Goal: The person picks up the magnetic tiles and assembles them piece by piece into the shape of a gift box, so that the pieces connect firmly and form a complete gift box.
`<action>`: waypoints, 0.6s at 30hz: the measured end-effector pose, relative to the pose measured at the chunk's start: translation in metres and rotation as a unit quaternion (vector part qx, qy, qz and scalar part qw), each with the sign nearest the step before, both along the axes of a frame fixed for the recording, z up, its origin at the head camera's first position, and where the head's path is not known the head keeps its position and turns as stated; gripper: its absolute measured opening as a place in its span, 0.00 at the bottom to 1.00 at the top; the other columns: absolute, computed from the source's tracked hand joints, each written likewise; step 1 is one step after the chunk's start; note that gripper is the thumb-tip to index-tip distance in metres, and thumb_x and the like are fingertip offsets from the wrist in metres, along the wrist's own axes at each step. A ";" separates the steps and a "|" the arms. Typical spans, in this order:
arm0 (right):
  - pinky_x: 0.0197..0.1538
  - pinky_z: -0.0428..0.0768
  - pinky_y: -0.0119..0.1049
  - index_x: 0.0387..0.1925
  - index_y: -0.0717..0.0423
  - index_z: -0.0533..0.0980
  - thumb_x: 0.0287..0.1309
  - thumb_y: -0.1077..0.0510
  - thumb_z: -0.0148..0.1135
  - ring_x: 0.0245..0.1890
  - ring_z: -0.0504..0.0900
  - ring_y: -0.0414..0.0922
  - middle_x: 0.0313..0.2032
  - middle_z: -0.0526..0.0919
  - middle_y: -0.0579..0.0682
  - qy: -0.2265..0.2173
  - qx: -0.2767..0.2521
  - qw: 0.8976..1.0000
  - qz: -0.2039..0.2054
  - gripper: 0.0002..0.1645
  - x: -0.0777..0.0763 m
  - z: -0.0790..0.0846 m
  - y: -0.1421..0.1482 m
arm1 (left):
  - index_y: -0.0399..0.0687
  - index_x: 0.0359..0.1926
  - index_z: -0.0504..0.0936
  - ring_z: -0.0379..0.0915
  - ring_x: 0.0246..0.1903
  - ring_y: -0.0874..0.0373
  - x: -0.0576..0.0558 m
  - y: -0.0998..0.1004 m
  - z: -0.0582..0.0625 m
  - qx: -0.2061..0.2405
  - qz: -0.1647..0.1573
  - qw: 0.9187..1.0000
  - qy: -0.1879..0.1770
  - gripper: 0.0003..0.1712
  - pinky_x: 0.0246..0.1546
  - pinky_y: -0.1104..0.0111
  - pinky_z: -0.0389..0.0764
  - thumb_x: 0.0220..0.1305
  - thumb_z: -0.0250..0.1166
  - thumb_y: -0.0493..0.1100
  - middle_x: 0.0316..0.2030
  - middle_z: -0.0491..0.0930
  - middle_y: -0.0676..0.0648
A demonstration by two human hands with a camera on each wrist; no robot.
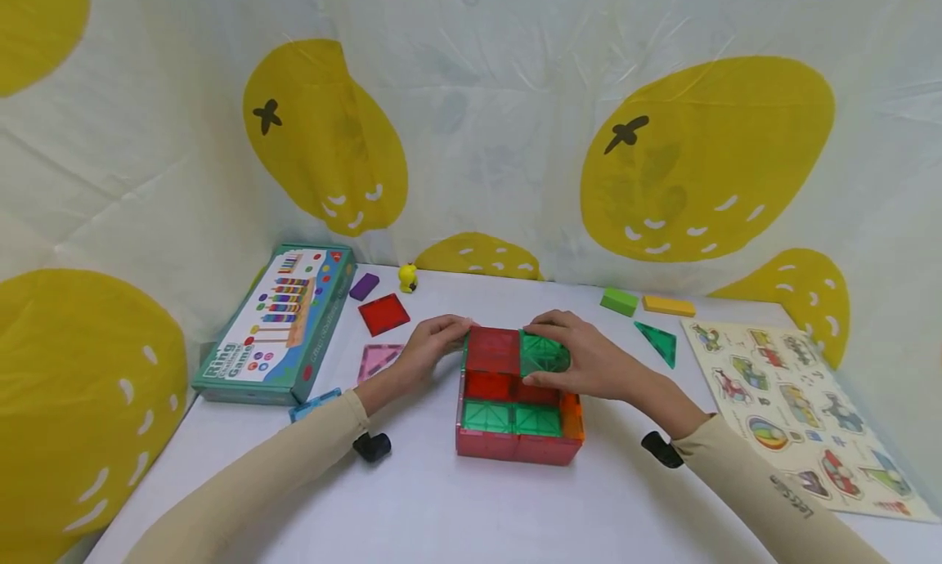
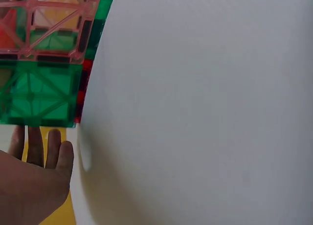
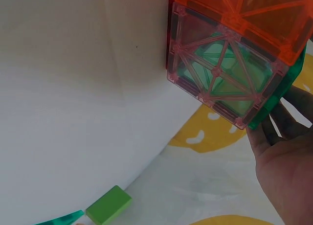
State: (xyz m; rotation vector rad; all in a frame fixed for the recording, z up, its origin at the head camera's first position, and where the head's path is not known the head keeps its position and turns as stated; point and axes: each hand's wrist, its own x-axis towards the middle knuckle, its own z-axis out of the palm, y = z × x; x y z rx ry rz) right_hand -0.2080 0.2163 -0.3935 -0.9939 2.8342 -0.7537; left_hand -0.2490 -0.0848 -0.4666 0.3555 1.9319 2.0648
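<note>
A low box built of translucent magnetic tiles [image 1: 518, 447] stands on the table, with pink front walls, an orange right side and green squares inside. Across its back part lies a red square tile [image 1: 493, 350], with a green square tile [image 1: 543, 353] to its right. My right hand [image 1: 589, 360] grips that green tile, thumb at the front and fingers behind. My left hand [image 1: 430, 347] touches the box's back left corner with its fingertips. In the left wrist view its fingers [image 2: 35, 144] reach out fairly straight by a green wall; the thumb is hidden.
At left are a boxed ring game [image 1: 275, 323], a red tile [image 1: 384, 314], a pink tile [image 1: 378, 358], a blue tile [image 1: 315, 405], a purple block [image 1: 364, 286] and a yellow figure [image 1: 408, 277]. Green [image 1: 619, 302] and orange [image 1: 668, 306] blocks, a green triangle [image 1: 657, 343] and a picture board [image 1: 802, 417] lie right.
</note>
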 end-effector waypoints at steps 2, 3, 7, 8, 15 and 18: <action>0.58 0.82 0.56 0.69 0.54 0.78 0.58 0.34 0.77 0.65 0.72 0.54 0.66 0.74 0.54 0.000 0.001 1.000 -0.002 0.45 0.000 0.000 0.000 | 0.38 0.62 0.83 0.78 0.58 0.46 0.001 -0.007 0.003 -0.033 0.006 0.998 0.045 0.20 0.66 0.48 0.74 0.81 0.60 0.48 0.56 0.84 0.43; 0.58 0.82 0.56 0.69 0.54 0.78 0.58 0.34 0.76 0.65 0.71 0.54 0.66 0.74 0.55 0.000 0.001 1.000 -0.002 0.45 0.001 0.000 0.001 | 0.38 0.62 0.82 0.78 0.58 0.46 0.002 -0.012 0.005 -0.052 0.008 0.996 0.070 0.20 0.66 0.48 0.74 0.81 0.61 0.47 0.56 0.84 0.44; 0.58 0.82 0.56 0.70 0.55 0.77 0.59 0.33 0.75 0.66 0.71 0.54 0.67 0.74 0.55 0.000 -0.004 1.000 0.002 0.46 0.001 -0.002 0.002 | 0.40 0.63 0.82 0.80 0.57 0.47 0.006 -0.034 0.014 -0.144 0.014 0.977 0.159 0.20 0.62 0.48 0.78 0.78 0.65 0.45 0.56 0.84 0.45; 0.58 0.82 0.56 0.70 0.54 0.77 0.59 0.33 0.75 0.66 0.71 0.54 0.67 0.74 0.55 0.001 -0.005 1.000 0.003 0.46 0.001 -0.002 0.003 | 0.39 0.63 0.82 0.79 0.57 0.47 0.007 -0.040 0.016 -0.166 0.012 0.970 0.176 0.20 0.62 0.47 0.78 0.77 0.66 0.45 0.56 0.84 0.46; 0.59 0.81 0.58 0.71 0.53 0.77 0.62 0.33 0.73 0.66 0.71 0.54 0.67 0.74 0.54 0.008 -0.005 1.000 0.008 0.44 0.000 -0.005 0.007 | 0.41 0.62 0.81 0.74 0.60 0.39 0.020 -0.080 0.023 -0.307 -0.025 0.915 0.261 0.22 0.60 0.43 0.78 0.71 0.71 0.42 0.59 0.81 0.42; 0.59 0.81 0.58 0.71 0.53 0.76 0.62 0.34 0.72 0.66 0.71 0.54 0.67 0.74 0.54 0.005 -0.009 1.000 0.010 0.44 0.000 -0.005 0.007 | 0.42 0.65 0.80 0.72 0.60 0.43 0.029 -0.097 0.026 -0.381 -0.033 0.878 0.287 0.26 0.59 0.44 0.78 0.70 0.72 0.45 0.62 0.79 0.43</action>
